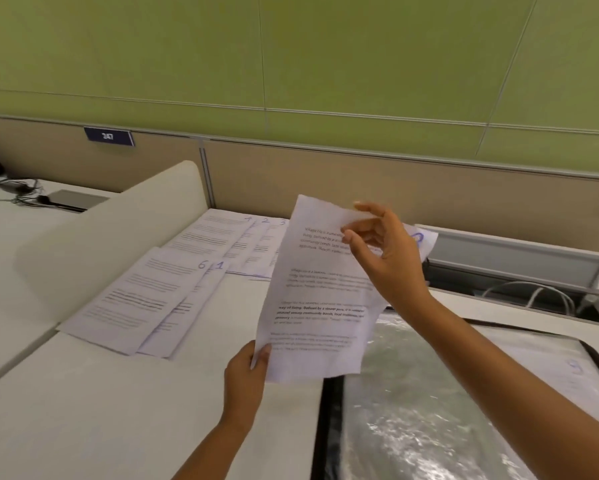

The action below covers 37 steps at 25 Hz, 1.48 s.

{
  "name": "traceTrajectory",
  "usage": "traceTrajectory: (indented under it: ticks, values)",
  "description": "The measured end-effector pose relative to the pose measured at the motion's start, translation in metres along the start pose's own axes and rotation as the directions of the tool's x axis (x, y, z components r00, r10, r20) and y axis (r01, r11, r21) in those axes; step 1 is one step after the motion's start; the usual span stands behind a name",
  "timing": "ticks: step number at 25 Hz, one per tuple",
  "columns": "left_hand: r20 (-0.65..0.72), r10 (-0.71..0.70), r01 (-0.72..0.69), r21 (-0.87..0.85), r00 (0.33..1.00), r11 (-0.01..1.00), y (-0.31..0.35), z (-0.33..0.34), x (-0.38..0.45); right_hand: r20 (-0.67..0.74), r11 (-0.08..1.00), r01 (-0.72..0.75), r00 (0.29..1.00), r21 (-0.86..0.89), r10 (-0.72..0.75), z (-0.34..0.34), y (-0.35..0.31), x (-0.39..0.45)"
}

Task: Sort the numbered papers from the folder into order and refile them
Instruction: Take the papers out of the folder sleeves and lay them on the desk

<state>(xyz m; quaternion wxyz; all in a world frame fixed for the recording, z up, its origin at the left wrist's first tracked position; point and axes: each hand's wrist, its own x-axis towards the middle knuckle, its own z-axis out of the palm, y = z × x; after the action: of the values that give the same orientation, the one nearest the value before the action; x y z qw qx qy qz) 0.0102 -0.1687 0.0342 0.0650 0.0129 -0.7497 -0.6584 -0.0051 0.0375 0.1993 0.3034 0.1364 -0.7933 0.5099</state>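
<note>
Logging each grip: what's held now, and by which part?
A printed sheet. The left hand pinches its bottom-left corner; the right hand pinches its top edge.

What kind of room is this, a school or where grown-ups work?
Probably an office: white desks split by tan cubicle partitions, a blue numbered desk sign reading 247, and a cable tray sunk into the desk.

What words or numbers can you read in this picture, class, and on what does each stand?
"247": blue sign on the partition.
"4", "2", "3": far papers.
"6", "1": near papers.
Held sheet: print mostly blurred; its corner number is hidden behind the right hand.
Folder: faint mark, unreadable.
</note>
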Motion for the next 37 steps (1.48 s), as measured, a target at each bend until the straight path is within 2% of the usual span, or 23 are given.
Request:
traceTrajectory:
  ticks: [3, 5, 6, 8, 10, 12, 14, 18, 21, 25, 30, 32, 37]
  values:
    - [-0.028, -0.075, 0.075, -0.012, 0.997, 0.997, -0.011, -0.023, 0.010, -0.119, 0.978, -0.151, 0.984, -0.142, 0.134, 0.025, 0.039, -0.040]
    - [-0.020, -0.149, 0.149, 0.013, 0.989, 0.989, -0.023, -0.036, 0.016, -0.142, 0.907, -0.381, 0.922, -0.179, 0.360, 0.045, 0.068, -0.079]
    - [-0.010, -0.181, 0.181, 0.031, 0.983, 0.983, -0.031, -0.042, 0.019, -0.123, 0.841, -0.526, 0.849, -0.125, 0.513, 0.056, 0.078, -0.099]
    - [0.012, -0.222, 0.221, 0.064, 0.975, 0.973, -0.043, -0.050, 0.025, -0.040, 0.657, -0.753, 0.655, 0.040, 0.754, 0.079, 0.091, -0.129]
    - [0.032, -0.243, 0.238, 0.113, 0.970, 0.965, -0.051, -0.055, 0.031, 0.039, 0.511, -0.853, 0.517, 0.104, 0.855, 0.096, 0.100, -0.143]
    - [0.044, -0.253, 0.242, 0.165, 0.967, 0.956, -0.059, -0.061, 0.038, 0.067, 0.447, -0.889, 0.454, 0.101, 0.888, 0.105, 0.107, -0.146]
    - [0.050, -0.234, 0.217, 0.225, 0.971, 0.950, -0.068, -0.068, 0.044, 0.086, 0.433, -0.898, 0.439, 0.081, 0.895, 0.113, 0.114, -0.145]
    - [0.062, 0.000, -0.031, 0.502, 0.998, 0.864, -0.084, -0.089, 0.054, 0.084, 0.411, -0.911, 0.412, 0.026, 0.907, 0.123, 0.125, -0.144]
    - [0.095, 0.121, -0.154, 0.567, 0.988, 0.809, -0.089, -0.105, 0.061, 0.106, 0.326, -0.941, 0.334, 0.087, 0.937, 0.122, 0.134, -0.143]
    - [0.245, 0.269, -0.364, 0.652, 0.931, 0.665, -0.099, -0.124, 0.073, 0.170, 0.293, -0.947, 0.312, 0.128, 0.935, 0.119, 0.137, -0.143]
    - [0.317, 0.422, -0.505, 0.720, 0.849, 0.476, -0.101, -0.139, 0.092, 0.182, 0.311, -0.941, 0.332, 0.132, 0.926, 0.119, 0.134, -0.144]
    - [0.341, 0.407, -0.507, 0.748, 0.847, 0.428, -0.098, -0.146, 0.097, 0.176, 0.330, -0.934, 0.351, 0.137, 0.920, 0.119, 0.131, -0.145]
    - [0.335, 0.275, -0.421, 0.829, 0.901, 0.368, -0.104, -0.171, 0.110, 0.151, 0.403, -0.905, 0.420, 0.133, 0.895, 0.120, 0.126, -0.148]
